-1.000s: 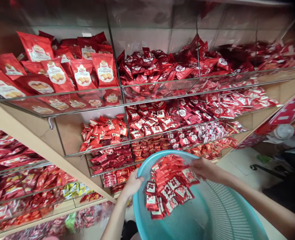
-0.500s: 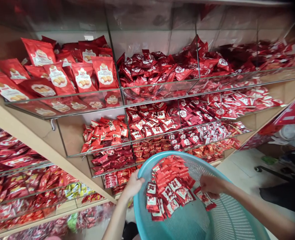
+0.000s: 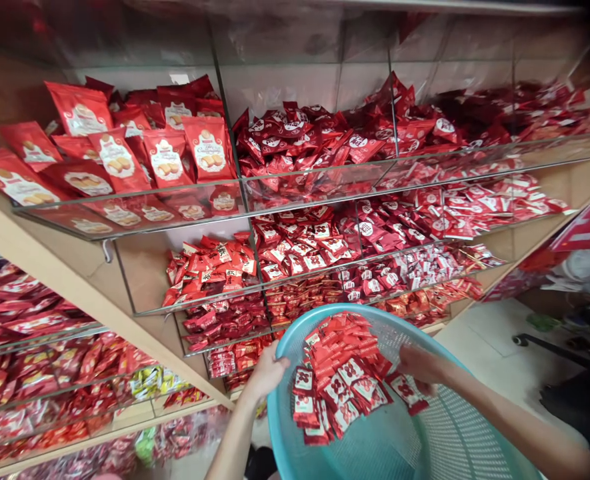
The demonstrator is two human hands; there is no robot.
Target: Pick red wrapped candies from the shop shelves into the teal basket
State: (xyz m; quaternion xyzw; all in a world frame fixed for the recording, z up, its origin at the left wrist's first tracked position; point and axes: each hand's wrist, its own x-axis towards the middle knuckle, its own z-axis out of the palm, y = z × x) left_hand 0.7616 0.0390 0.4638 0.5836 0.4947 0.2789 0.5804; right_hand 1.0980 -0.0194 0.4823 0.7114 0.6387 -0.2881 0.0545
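In the lower middle of the head view, a large teal plastic basket [image 3: 369, 457] tilts in front of me. My left hand [image 3: 269, 370] grips its left rim, thumb over the edge. Inside lies a pile of small red-and-white snack packets [image 3: 345, 367]. My right hand [image 3: 417, 367] reaches into the basket from the right, somewhat blurred, its fingers curled over a red snack packet [image 3: 405, 392] beside the pile. The fingertips are partly hidden, and whether more than one packet is under them is hard to see.
Glass-fronted shelves [image 3: 305, 193] of red packets rise ahead of me. Larger biscuit packets [image 3: 165, 153] sit at upper left. A wooden divider [image 3: 99, 310] slopes past more packets at left. On the right floor is a dark wheeled chair base [image 3: 549, 347].
My right hand has shifted slightly left, and the packet under it has moved slightly left and up. The left hand keeps its hold on the rim.
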